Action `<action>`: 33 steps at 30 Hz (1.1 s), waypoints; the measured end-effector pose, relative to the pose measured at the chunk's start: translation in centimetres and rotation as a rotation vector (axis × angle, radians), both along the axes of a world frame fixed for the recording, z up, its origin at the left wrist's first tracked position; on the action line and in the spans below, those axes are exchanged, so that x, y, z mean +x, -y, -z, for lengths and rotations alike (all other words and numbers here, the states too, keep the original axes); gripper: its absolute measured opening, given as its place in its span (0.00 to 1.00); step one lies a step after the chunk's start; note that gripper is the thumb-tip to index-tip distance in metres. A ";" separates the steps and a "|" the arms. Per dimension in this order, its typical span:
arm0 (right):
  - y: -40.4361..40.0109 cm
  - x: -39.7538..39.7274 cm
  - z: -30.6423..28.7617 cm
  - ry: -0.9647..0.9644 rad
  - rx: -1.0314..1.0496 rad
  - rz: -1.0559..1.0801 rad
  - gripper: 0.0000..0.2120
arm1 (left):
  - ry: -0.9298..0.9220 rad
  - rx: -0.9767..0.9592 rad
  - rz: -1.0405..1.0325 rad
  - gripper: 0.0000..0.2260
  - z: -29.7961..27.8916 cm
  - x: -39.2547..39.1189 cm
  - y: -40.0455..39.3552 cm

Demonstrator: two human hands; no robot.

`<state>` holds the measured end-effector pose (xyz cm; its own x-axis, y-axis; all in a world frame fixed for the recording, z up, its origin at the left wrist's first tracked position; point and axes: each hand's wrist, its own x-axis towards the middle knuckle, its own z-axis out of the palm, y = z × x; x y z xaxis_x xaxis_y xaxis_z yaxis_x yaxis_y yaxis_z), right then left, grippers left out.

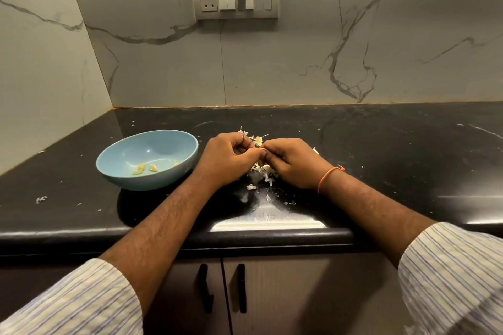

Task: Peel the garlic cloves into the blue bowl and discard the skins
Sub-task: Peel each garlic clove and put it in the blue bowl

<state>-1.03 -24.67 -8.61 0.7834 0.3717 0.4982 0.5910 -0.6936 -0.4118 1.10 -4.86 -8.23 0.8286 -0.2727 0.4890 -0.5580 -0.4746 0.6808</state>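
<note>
1. Black countertop (381,149), head view: left hand (227,162) and right hand (292,162) meet fingertip to fingertip, fingers curled, pinching something too small to identify
2. Garlic skins (262,170) lie directly beneath and behind that grip
3. Blue bowl (122,171) sits just left of it, holding peeled cloves (144,168)

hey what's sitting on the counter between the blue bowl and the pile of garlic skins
In the head view, the person's left hand and wrist fill the gap between the round light-blue bowl and the white papery garlic skins on the black stone counter.
</note>
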 end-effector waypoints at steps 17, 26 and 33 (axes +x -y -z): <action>-0.1 -0.1 -0.3 -0.160 0.061 0.052 0.12 | 0.036 0.031 -0.033 0.09 0.0 -0.6 0.8; 0.2 -0.1 -0.6 -0.160 0.096 0.104 0.10 | 0.011 -0.023 -0.074 0.07 0.2 0.2 0.6; 1.6 -0.5 -0.5 -0.104 0.178 0.120 0.11 | 0.103 -0.015 0.004 0.06 0.3 0.1 0.5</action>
